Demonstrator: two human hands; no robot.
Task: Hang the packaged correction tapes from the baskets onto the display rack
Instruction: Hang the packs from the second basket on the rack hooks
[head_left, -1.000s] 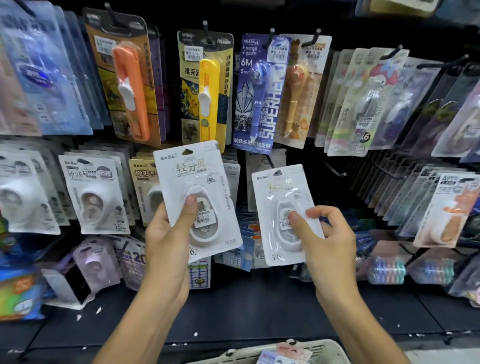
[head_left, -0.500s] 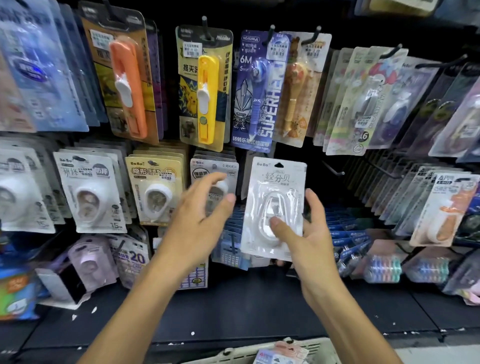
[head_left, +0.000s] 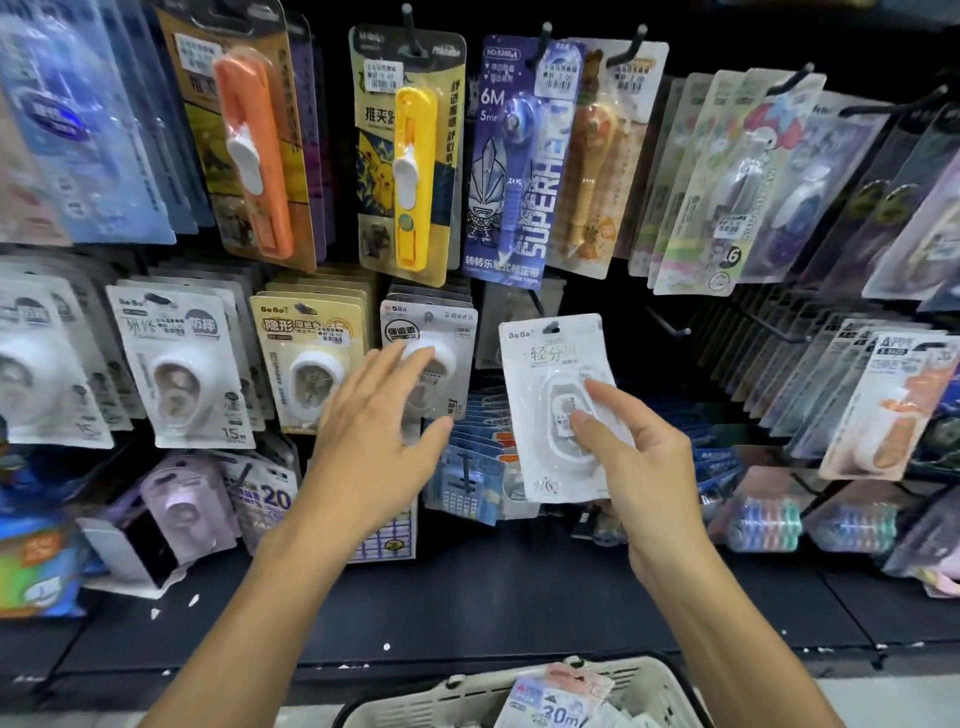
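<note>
My right hand (head_left: 636, 467) grips a white blister pack of correction tape (head_left: 540, 364) by its lower half and holds it upright in front of the middle row of the display rack (head_left: 597, 291). Just behind and above the pack, a bare black hook (head_left: 672, 326) juts out. My left hand (head_left: 374, 441) is empty with spread fingers, its fingertips at a grey-white tape pack (head_left: 447, 332) hanging on the rack. A cream plastic basket (head_left: 452, 696) at the bottom edge holds more packaged tapes (head_left: 563, 699).
Rows of hanging packs fill the rack: orange (head_left: 249, 150) and yellow (head_left: 410, 171) tools above, white (head_left: 176, 364) and yellow-carded (head_left: 311, 358) tapes to the left, angled rows on the right (head_left: 878, 395). A dark shelf (head_left: 493, 597) runs below, with loose items at its left end (head_left: 156, 535).
One second ago each hand held a white pack. My left hand has since emptied and reached toward the hanging grey-white pack. My right hand has lifted its pack higher.
</note>
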